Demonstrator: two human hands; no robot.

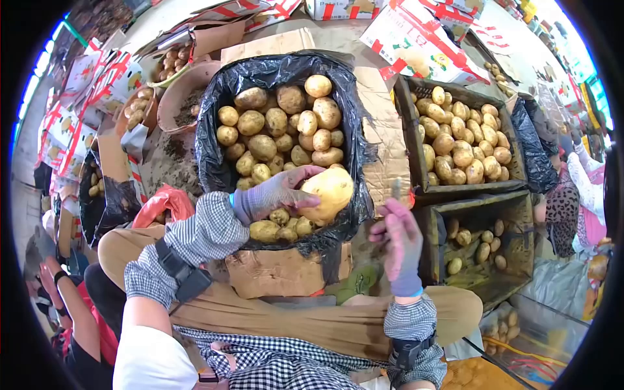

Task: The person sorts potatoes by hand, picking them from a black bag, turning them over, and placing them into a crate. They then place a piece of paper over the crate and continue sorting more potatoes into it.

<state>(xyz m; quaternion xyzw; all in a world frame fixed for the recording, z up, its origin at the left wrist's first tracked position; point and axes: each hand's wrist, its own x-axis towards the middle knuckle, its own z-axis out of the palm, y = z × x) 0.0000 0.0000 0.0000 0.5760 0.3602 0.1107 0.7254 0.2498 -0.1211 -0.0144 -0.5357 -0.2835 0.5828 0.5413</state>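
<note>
The left hand's gloved fingers (300, 174) were closed around a large pale potato (333, 190), one finger lying across its top left and the thumb pressed beneath, so that most of the potato stuck out to the right of the fingertips. The left hand (270, 197) held it just above the near edge of a heap of potatoes in a black plastic bag (211, 136), which lined a cardboard box (279, 272) resting against the person's knees.

The right hand (400, 246), also gloved, was raised just to the right of the potato and apart from it, fingers curled inward. A thin pale object (395, 188) rose above them, but whether they gripped it could not be told.

Farther right stood a dark crate (408, 140) full of potatoes, with a second crate (429, 257) nearer, holding only a few. A red bag (166, 200) lay beside the left sleeve.
</note>
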